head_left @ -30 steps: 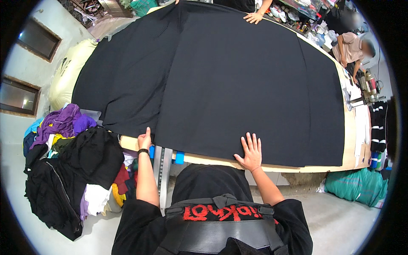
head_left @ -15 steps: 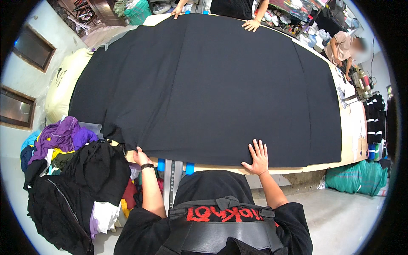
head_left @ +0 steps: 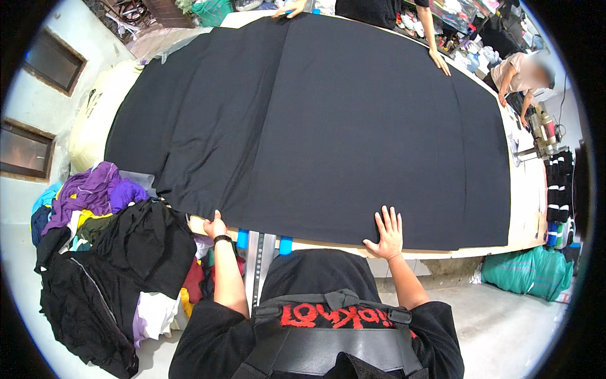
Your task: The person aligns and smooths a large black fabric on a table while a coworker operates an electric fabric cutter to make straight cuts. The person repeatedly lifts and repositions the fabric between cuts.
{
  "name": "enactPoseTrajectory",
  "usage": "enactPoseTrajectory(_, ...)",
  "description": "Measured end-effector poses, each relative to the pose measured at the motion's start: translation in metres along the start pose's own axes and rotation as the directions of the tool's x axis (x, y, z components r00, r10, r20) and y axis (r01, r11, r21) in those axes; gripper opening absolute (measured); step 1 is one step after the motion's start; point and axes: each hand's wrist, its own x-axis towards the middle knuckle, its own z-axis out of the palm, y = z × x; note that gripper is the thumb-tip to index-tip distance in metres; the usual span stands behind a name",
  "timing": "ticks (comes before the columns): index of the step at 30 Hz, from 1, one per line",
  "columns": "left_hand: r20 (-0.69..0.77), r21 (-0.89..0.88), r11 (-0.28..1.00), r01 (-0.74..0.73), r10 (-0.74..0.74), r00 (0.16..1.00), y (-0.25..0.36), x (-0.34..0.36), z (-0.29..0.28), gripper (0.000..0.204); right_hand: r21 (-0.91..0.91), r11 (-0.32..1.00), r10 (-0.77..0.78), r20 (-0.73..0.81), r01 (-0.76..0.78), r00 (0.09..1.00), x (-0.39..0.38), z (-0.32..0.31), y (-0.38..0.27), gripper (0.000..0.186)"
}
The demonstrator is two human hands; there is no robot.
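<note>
Across the pale tan tabletop (head_left: 522,224) lies the wide black fabric sheet (head_left: 353,126), creased toward your left. Your right hand (head_left: 388,236) rests flat at its near edge, fingers spread; whether your left hand (head_left: 216,226) has its grip clamped there cannot be told. Anchor with the right palm and ease the creases gently outward.

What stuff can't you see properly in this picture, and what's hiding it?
- Head view: most of the tabletop, covered by the black cloth.
- Head view: the head of the co-worker across the table, cut off by the top edge.
- Head view: what's inside the green sack, hidden by its wrapping.
- Head view: whether the left hand pinches the cloth; too small to tell.
</note>
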Motion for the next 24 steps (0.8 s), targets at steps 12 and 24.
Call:
enactPoseTrajectory(12,0.894,0.345,0.062,-0.937,0.281,0.348,0.034,-0.121,0.041,0.079,0.026,1.0,-0.014,-0.049,0.015,0.999,-0.001,-0.001,0.002,0.099)
enactPoseTrajectory(24,0.802,0.135,-0.167,-0.977,0.597,0.009,0.024,-0.21,0.042,0.026,0.066,0.998,-0.016,-0.047,0.019,0.999,-0.002,-0.003,0.003,0.1)
